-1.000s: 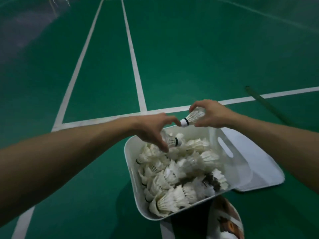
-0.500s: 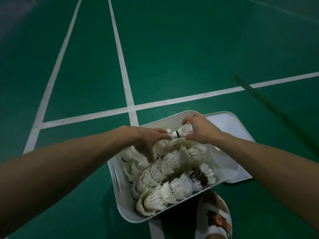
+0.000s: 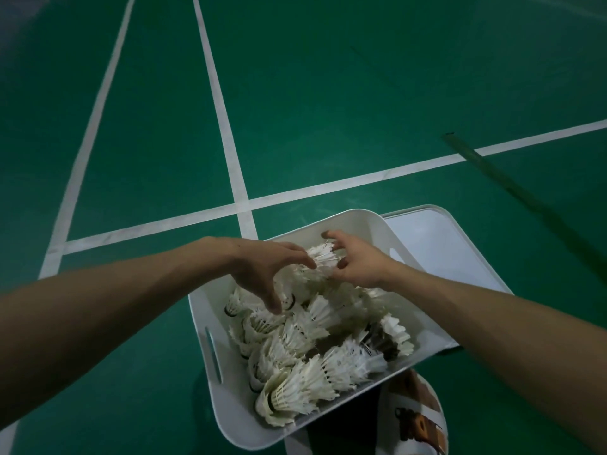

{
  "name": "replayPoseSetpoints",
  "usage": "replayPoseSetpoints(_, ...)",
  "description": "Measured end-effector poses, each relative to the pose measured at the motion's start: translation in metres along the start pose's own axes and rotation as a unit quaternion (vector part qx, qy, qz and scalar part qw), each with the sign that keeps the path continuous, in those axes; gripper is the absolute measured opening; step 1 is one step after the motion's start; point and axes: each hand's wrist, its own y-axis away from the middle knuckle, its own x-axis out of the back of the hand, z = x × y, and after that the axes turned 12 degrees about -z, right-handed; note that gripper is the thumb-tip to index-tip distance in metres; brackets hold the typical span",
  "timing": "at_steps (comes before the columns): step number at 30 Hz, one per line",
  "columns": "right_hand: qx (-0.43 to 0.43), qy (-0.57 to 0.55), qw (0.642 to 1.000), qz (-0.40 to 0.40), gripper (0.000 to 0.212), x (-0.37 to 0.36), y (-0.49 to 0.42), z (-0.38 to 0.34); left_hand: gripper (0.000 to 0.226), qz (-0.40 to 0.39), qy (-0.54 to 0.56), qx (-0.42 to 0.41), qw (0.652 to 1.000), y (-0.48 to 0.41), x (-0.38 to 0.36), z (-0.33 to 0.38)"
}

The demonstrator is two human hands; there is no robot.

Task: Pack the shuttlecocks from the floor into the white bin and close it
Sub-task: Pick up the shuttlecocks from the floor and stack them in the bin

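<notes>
Since half a second ago the right hand (image 3: 358, 262) has spread wide, and the shuttlecock (image 3: 323, 256) it pinched then now sits atop the heap near the far edge of the white bin (image 3: 236, 425). Its fingers (image 3: 330, 236) splay around the feather skirt. In the dim, blurred view one cannot tell whether they pinch it or have let go. The left hand (image 3: 262, 274) hovers with fingers loose and nearly straight, grasping nothing. Its thumb is close to the same feathers, probably to steady the newcomer so it nests rather than rolls.

Beneath lie the packed shuttlecocks (image 3: 305, 385), frayed, ribbed white feather cones with rounded bases banded in black, piled on their sides toward the near corner. The bin is smooth moulded plastic with rounded corners and slot handles. Its flat lid (image 3: 443, 254) lies on the matte green floor (image 3: 328, 93) against the bin's right edge, handy for closing.
</notes>
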Motion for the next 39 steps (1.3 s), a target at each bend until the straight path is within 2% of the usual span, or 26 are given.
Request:
replayPoseSetpoints(5, -0.008, -0.043, 0.999, -0.014, 0.081, 0.008, 0.000, -0.001, 0.074, -0.003, 0.069, -0.014, 0.998, 0.016, 0.018, 0.004)
replayPoseSetpoints(9, -0.015, -0.040, 0.999, 0.033, 0.080, 0.021, 0.001, 0.004, 0.060, 0.032, 0.157, -0.029, 0.987, 0.025, 0.029, 0.000)
replayPoseSetpoints(11, -0.008, -0.036, 0.998, 0.042, 0.071, 0.025, 0.004, 0.006, 0.055, 0.056, 0.160, -0.030, 0.985, 0.024, 0.029, 0.002)
replayPoseSetpoints(14, 0.010, -0.034, 0.997, 0.070, 0.041, 0.033, 0.011, 0.004, 0.051, 0.099, 0.175, -0.047, 0.978, 0.019, 0.030, 0.008)
replayPoseSetpoints(17, 0.047, -0.127, 0.989, 0.051, 0.030, 0.040, 0.023, -0.001, 0.056, 0.117, 0.195, -0.071, 0.971, 0.015, 0.031, 0.015)
replayPoseSetpoints(19, 0.065, -0.181, 0.981, -0.010, 0.036, 0.043, 0.032, -0.005, 0.066, 0.117, 0.199, -0.084, 0.969, 0.012, 0.032, 0.019)
replayPoseSetpoints(22, 0.073, -0.184, 0.978, -0.071, 0.058, 0.040, 0.039, -0.011, 0.074, 0.136, 0.193, -0.106, 0.966, 0.006, 0.036, 0.026)
replayPoseSetpoints(27, 0.057, -0.124, 0.991, -0.012, 0.083, 0.031, 0.039, -0.014, 0.075, 0.196, 0.114, -0.132, 0.965, -0.009, 0.032, 0.035)
replayPoseSetpoints(31, 0.044, -0.066, 0.997, -0.004, 0.099, 0.038, 0.040, -0.001, 0.084, 0.230, 0.112, -0.142, 0.956, -0.021, 0.023, 0.033)
replayPoseSetpoints(34, 0.006, -0.025, 0.999, 0.020, 0.096, 0.043, 0.042, 0.009, 0.087, 0.259, 0.076, -0.093, 0.958, -0.029, 0.014, 0.025)
replayPoseSetpoints(39, 0.004, 0.105, 0.992, 0.064, 0.079, 0.040, 0.037, 0.009, 0.082, 0.202, -0.061, -0.077, 0.974, -0.039, 0.000, 0.011)
